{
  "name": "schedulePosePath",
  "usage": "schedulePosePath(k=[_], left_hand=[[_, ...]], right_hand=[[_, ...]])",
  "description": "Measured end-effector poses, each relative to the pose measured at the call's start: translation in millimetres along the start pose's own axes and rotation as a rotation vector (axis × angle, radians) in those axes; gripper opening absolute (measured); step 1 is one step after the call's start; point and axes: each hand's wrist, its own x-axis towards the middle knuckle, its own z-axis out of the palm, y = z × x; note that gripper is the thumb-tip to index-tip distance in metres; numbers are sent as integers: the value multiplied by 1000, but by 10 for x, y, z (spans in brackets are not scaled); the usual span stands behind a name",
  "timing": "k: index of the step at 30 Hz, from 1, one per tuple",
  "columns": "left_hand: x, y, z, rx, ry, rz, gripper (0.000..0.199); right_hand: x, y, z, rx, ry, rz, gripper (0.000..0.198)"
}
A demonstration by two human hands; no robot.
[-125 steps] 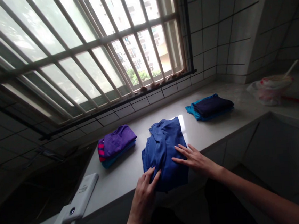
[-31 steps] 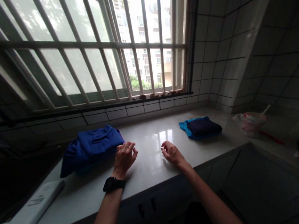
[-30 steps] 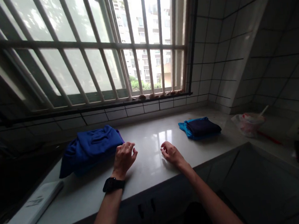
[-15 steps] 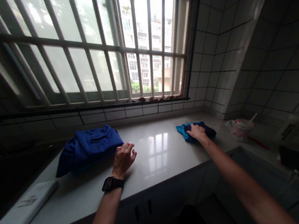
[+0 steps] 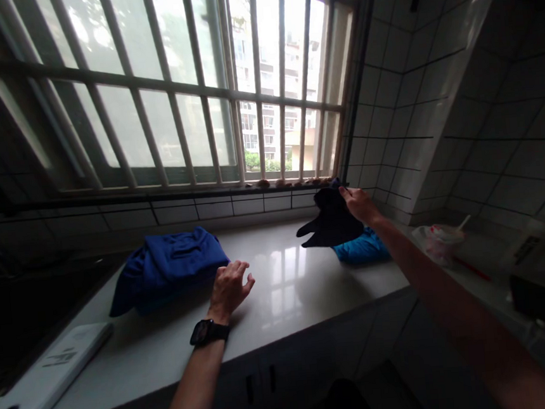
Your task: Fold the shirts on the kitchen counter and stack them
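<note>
In the head view my right hand [image 5: 361,205] pinches a dark navy piece of clothing [image 5: 334,221] by its upper edge. The cloth hangs in the air over the counter, with two narrow ends pointing left. Behind and below it, a bright blue folded cloth [image 5: 363,247] lies on the countertop, partly hidden by the dark piece and my arm. My left hand [image 5: 232,288], wearing a black watch, hovers or rests by the counter with fingers loosely curled and apart, holding nothing. Just left of it sits a folded royal blue garment [image 5: 175,259] in a pile.
The white countertop [image 5: 282,318] runs below a barred window [image 5: 225,94]. A white flat device [image 5: 53,376] lies at the front left, beside a dark sink area [image 5: 37,295]. A plastic bag [image 5: 441,244] and a red stick [image 5: 473,269] are at the right.
My right hand has lifted the dark clothing off the bright blue cloth, up and slightly left. My left hand stays about where it was beside the royal blue garment.
</note>
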Motion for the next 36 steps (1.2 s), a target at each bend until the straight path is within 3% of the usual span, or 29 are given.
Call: schedulePosePath(k=[5,11,16,20,23,24,28,31,32,36], left_hand=[[-16,72,-76,-122,-123,99,33],[-18,70,-71,-89,-233,73,38],[-19,69,-51,-84,-256,72,28],[-32,59,-48,-113,-236,26,32],[-42,42,-49,-177,-190,-6,38],[-43,39,-51,-190,-181,-17,37],[-36,38,-68,-190,-185,-45,28],[-24,38,-83,-193,-186,-52,29],[-20,36,-88,-193,-187,-56,31],[-13,45,-88,-207,-222,-37,37]], right_hand=[[-149,-460,67,368,-354,-88,58],[-405,-884,331,590,-599,-48,52],[-516,-1029,425,690,-385,-162,46],[-495,-945,481,684,-431,-160,50],[-430,-795,528,737,-127,-98,56],[-409,-736,542,731,-83,-74,58],[-377,-490,591,564,-261,-14,56],[-417,-348,630,532,-66,34,55],[-438,-314,642,526,-74,49,53],[-532,-241,669,480,-283,79,51]])
